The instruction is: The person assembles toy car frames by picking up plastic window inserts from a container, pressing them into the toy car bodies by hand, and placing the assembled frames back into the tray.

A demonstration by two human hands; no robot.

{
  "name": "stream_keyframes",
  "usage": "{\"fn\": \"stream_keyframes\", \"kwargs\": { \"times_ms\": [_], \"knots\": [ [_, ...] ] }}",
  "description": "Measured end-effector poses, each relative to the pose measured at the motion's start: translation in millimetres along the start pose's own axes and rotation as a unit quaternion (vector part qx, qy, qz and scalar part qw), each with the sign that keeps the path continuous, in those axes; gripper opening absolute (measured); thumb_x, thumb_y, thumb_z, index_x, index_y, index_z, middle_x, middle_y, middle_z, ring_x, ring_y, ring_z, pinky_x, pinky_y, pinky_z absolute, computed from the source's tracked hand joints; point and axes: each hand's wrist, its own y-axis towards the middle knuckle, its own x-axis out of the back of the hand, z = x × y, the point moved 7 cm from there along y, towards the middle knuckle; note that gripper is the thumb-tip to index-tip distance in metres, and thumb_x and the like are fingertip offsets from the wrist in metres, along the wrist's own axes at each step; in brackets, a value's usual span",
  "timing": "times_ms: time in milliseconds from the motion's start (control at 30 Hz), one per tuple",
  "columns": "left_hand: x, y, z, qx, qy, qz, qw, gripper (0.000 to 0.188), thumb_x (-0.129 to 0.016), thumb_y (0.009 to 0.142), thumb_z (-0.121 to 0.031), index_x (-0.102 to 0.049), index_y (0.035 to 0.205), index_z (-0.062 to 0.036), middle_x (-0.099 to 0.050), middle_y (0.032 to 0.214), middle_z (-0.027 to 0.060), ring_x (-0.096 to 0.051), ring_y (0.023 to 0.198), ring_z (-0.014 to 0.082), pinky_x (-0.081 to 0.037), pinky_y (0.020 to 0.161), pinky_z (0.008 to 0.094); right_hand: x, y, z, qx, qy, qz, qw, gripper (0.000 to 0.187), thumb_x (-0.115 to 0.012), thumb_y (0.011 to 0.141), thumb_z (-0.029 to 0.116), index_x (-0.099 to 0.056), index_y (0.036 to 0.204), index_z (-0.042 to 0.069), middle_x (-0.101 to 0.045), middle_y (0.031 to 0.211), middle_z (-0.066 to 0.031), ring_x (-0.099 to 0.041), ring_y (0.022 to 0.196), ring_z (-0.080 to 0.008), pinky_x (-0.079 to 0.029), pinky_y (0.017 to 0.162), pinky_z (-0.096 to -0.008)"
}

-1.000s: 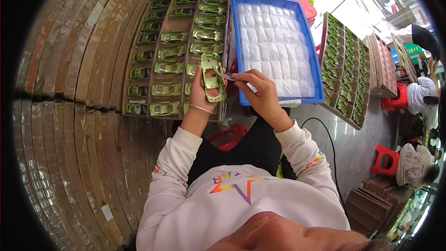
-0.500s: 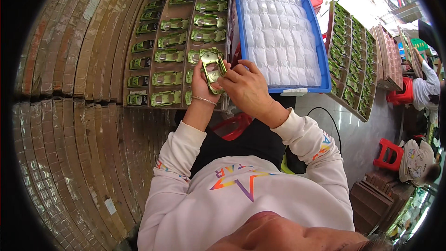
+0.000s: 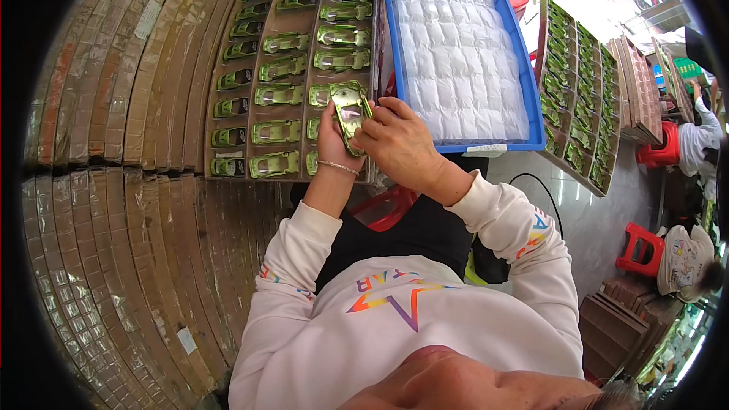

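Behind the right hand (image 3: pixel 402 146) we lose part of the held green shell (image 3: pixel 351 108), while the left hand (image 3: pixel 334 139) partly hides other shells (image 3: pixel 312 129) toward the near right corner of the brown tray (image 3: pixel 296 20).

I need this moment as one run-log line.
left hand: holds green car shell; right hand: at shell's right edge; nearby: tray of similar shells, blue bin with white packets
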Motion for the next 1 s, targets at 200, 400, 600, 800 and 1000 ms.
{"fn": "stream_keyframes", "kwargs": {
  "times_ms": [200,400,600,800,1000],
  "knots": [
    [5.8,4.4,0.1,-0.017,0.031,-0.015,0.999,0.049,-0.038,0.099,-0.045,-0.063,0.115,-0.0051,-0.068,0.106,0.0078,-0.065,0.095,0.0219,-0.053,0.085,0.0335,-6.6,-1.9,-1.2,0.002,0.008,0.011,1.0,0.008,-0.061,0.071,0.014,-0.068,0.074,0.013,-0.06,0.081,-0.0006,-0.058,0.091,-0.0202,-0.038,0.104,-0.0394],
    [1.8,3.9,-1.3,-0.035,0.063,-0.028,0.997,0.049,-0.039,0.098,-0.046,-0.064,0.11,-0.005,-0.068,0.104,0.0071,-0.065,0.092,0.02,-0.052,0.083,0.0319,-11.7,-3.4,-3.2,0.004,0.013,0.033,0.999,0.009,-0.061,0.072,0.015,-0.069,0.076,0.014,-0.061,0.081,-0.0004,-0.058,0.091,-0.0189,-0.039,0.102,-0.0383],
    [10.3,8.0,-4.3,-0.068,0.115,-0.101,0.986,0.043,-0.042,0.098,-0.046,-0.064,0.101,-0.0083,-0.067,0.095,0.0036,-0.064,0.086,0.0167,-0.052,0.075,0.0311,-25.6,-5.5,-9.4,0.024,0.018,0.047,0.998,0.01,-0.06,0.073,0.016,-0.07,0.076,0.014,-0.062,0.08,0.0006,-0.058,0.091,-0.0177,-0.039,0.099,-0.0345],
    [25.5,18.7,-5.0,-0.089,0.125,-0.113,0.982,0.039,-0.048,0.096,-0.045,-0.064,0.105,-0.0108,-0.066,0.091,-0.0028,-0.061,0.073,0.0082,-0.045,0.057,0.0227,-45.3,-6.2,-11.5,0.049,0.011,0.086,0.995,0.016,-0.059,0.075,0.016,-0.069,0.087,0.01,-0.06,0.08,0.0001,-0.057,0.091,-0.0185,-0.039,0.1,-0.0359],
    [38.1,24.9,-16.0,-0.112,0.267,-0.094,0.953,0.027,-0.057,0.092,-0.027,-0.063,0.108,-0.0072,-0.064,0.091,0.0,-0.06,0.074,0.0105,-0.046,0.062,0.0252,-46.6,2.9,-15.3,0.039,0.029,0.089,0.995,0.014,-0.059,0.075,0.013,-0.07,0.083,0.011,-0.061,0.081,-0.0009,-0.058,0.092,-0.0181,-0.039,0.099,-0.0346]
  ]
}}
